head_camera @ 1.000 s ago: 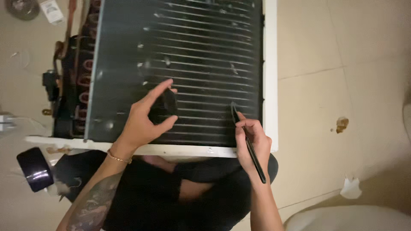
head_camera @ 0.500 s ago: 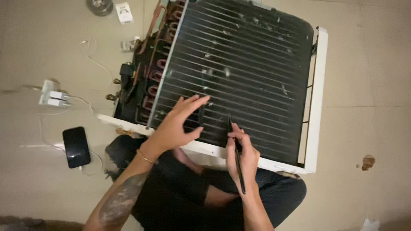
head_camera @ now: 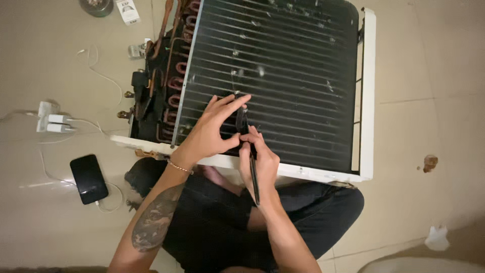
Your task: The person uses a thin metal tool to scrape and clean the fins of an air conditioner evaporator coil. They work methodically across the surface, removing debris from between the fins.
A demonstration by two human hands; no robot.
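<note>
A dark finned condenser coil (head_camera: 283, 65) in a white frame (head_camera: 369, 101) lies flat on the floor in front of my crossed legs. My left hand (head_camera: 212, 132) rests on the fins near the front edge, pinching a small black object (head_camera: 242, 119) between thumb and fingers. My right hand (head_camera: 262, 162) sits right beside it, gripping a thin black pen-like tool (head_camera: 252, 174) whose tip meets the fins by the black object. Copper tube bends (head_camera: 179, 83) run along the coil's left side.
A black phone (head_camera: 89, 178) on a white cable lies on the tiled floor at left, beside a white power strip with plugs (head_camera: 50, 123). A round metal part (head_camera: 96, 6) and a small white box (head_camera: 128, 10) lie at the top left. A crumpled white scrap (head_camera: 437, 237) sits at lower right.
My right hand has moved left until it touches my left hand at the black object. The view has shifted, so the coil sits more central.
</note>
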